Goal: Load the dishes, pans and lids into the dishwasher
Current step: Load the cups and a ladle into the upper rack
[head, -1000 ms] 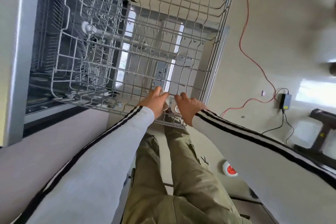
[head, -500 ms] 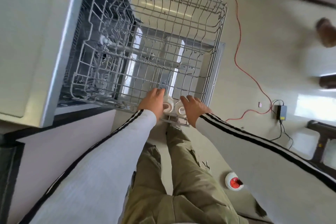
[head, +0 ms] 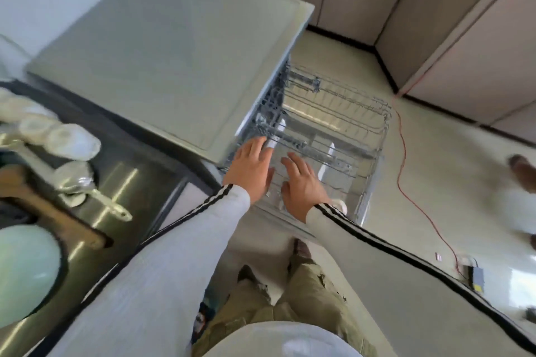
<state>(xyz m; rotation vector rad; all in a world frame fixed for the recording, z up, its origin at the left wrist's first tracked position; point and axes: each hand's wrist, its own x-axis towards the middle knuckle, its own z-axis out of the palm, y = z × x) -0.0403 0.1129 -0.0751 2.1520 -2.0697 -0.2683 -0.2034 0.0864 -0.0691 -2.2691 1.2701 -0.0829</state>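
The grey dishwasher [head: 162,46] stands ahead with its wire rack [head: 348,130] pulled out to the right over the open door. My left hand [head: 252,168] and my right hand [head: 301,182] hover above the near part of the rack, fingers spread and relaxed, holding nothing. On the steel counter [head: 121,182] at the left lie white cups [head: 58,136], a metal ladle [head: 78,180], a wooden handle [head: 49,211] and a pale green bowl [head: 23,272]. A small white item [head: 339,204] shows at the rack's near edge by my right wrist.
A red cable [head: 406,171] runs across the pale floor to a small box [head: 478,278] at the right. Beige cabinets [head: 435,23] line the far wall. Another person's shoe [head: 522,171] is at the right edge. My legs stand just before the open door.
My view has risen and swung left, bringing the dishwasher top and counter into sight. Both hands have let go of the rack's front edge and now hover open above it.
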